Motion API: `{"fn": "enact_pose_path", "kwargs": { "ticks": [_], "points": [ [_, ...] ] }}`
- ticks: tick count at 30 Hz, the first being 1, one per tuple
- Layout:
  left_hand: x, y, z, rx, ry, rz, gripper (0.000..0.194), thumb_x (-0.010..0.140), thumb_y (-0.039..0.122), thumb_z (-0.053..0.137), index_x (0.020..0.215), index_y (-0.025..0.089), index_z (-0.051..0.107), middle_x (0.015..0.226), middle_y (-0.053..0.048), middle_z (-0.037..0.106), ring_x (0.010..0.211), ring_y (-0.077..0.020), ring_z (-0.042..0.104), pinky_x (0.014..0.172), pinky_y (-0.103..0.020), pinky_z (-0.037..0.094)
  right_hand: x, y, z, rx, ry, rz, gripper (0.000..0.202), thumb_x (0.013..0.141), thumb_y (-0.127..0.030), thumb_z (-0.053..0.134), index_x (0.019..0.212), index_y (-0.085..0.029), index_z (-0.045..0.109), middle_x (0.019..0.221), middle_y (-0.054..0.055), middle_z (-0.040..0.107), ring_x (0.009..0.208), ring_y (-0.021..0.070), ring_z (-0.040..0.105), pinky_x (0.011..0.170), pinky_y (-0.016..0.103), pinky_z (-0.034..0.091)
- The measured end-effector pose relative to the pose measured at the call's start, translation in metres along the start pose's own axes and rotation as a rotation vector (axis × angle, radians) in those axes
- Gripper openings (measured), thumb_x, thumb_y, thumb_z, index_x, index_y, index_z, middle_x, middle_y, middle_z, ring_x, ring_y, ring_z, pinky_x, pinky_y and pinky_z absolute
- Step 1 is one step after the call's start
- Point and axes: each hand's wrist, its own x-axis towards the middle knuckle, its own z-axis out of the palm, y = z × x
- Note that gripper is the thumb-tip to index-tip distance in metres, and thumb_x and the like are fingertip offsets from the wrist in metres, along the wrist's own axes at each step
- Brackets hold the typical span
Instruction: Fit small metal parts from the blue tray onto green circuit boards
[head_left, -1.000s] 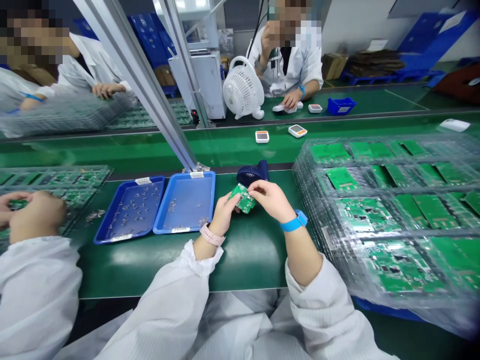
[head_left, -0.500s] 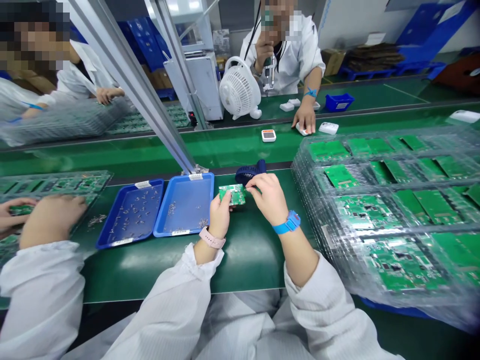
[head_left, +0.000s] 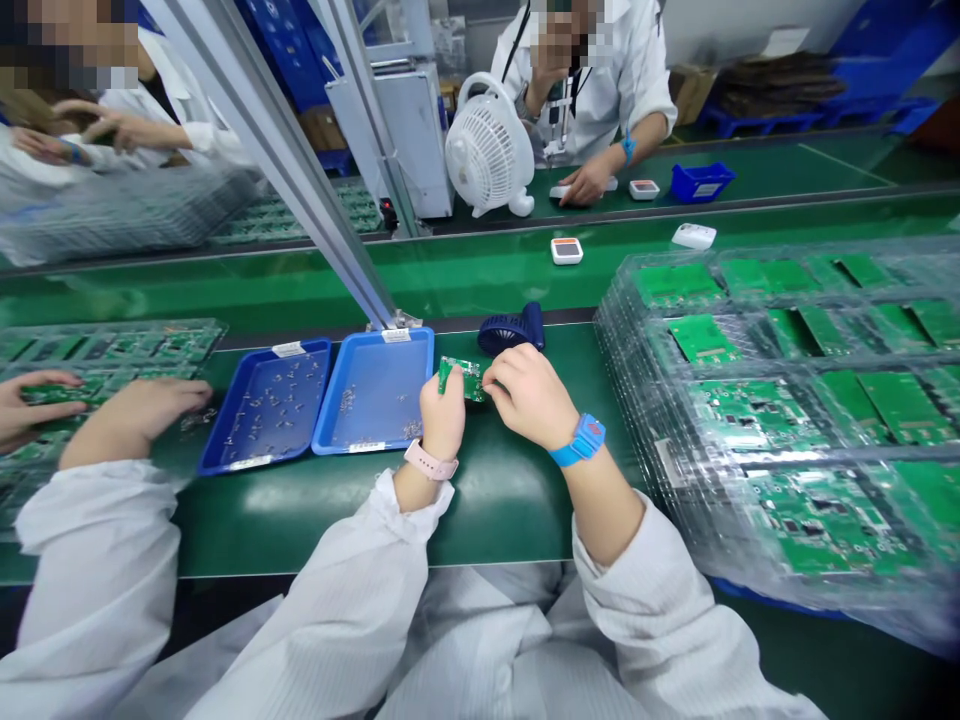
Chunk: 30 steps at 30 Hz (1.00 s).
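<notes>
My left hand (head_left: 442,415) is closed on a green circuit board (head_left: 471,380), with the thumb across its face. The board is tilted above the green work surface (head_left: 502,520). My right hand (head_left: 529,395) pinches at the board's right edge; whatever is between its fingertips is too small to make out. Left of my left hand lies a blue tray (head_left: 382,385) with small metal parts gathered along its edges. Beside it, a second, darker blue tray (head_left: 274,405) has more small parts scattered over its floor. A dark blue handheld fan (head_left: 510,330) lies just beyond my right hand.
Stacked clear plastic trays (head_left: 660,460) of green boards stand at the right. At the left, a co-worker's hands (head_left: 127,420) work over another board tray. A metal post (head_left: 300,190) rises behind the blue trays. Across the belt (head_left: 465,270), another person sits behind a white fan (head_left: 491,150).
The board has turned and tilted in my left hand, and my right hand stays at its edge. The person opposite has drawn a hand back from the belt with a white part.
</notes>
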Motion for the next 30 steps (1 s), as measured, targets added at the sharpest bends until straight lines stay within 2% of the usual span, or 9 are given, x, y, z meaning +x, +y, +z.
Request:
{"fn": "enact_pose_path", "kwargs": {
  "ticks": [6, 20, 30],
  "points": [
    [0.0, 0.001, 0.001, -0.051, -0.002, -0.089, 0.035, 0.089, 0.041, 0.053, 0.063, 0.019, 0.044, 0.051, 0.004, 0.04, 0.047, -0.0093, 0.039, 0.049, -0.023, 0.033, -0.001, 0.0, 0.003, -0.066, -0.005, -0.005, 0.015, 0.092, -0.016, 0.051, 0.084, -0.017, 0.064, 0.092, 0.008, 0.063, 0.094, 0.0241, 0.048, 0.082, 0.038, 0.04],
    [-0.001, -0.001, 0.001, 0.015, -0.025, -0.083, 0.038, 0.089, 0.037, 0.052, 0.056, 0.019, 0.043, 0.045, 0.004, 0.042, 0.044, -0.0102, 0.04, 0.049, -0.024, 0.033, 0.0, 0.001, 0.01, -0.097, -0.016, -0.03, 0.017, 0.091, -0.013, 0.05, 0.083, -0.016, 0.064, 0.09, 0.009, 0.062, 0.092, 0.0236, 0.046, 0.079, 0.038, 0.038],
    [-0.002, 0.003, 0.002, 0.073, -0.038, -0.073, 0.039, 0.09, 0.033, 0.049, 0.054, 0.019, 0.042, 0.045, 0.003, 0.043, 0.046, -0.0109, 0.041, 0.052, -0.025, 0.033, -0.001, -0.002, 0.013, -0.207, -0.015, -0.069, 0.018, 0.092, -0.016, 0.048, 0.084, -0.015, 0.064, 0.089, 0.01, 0.062, 0.091, 0.0247, 0.044, 0.075, 0.038, 0.034]
  ]
}}
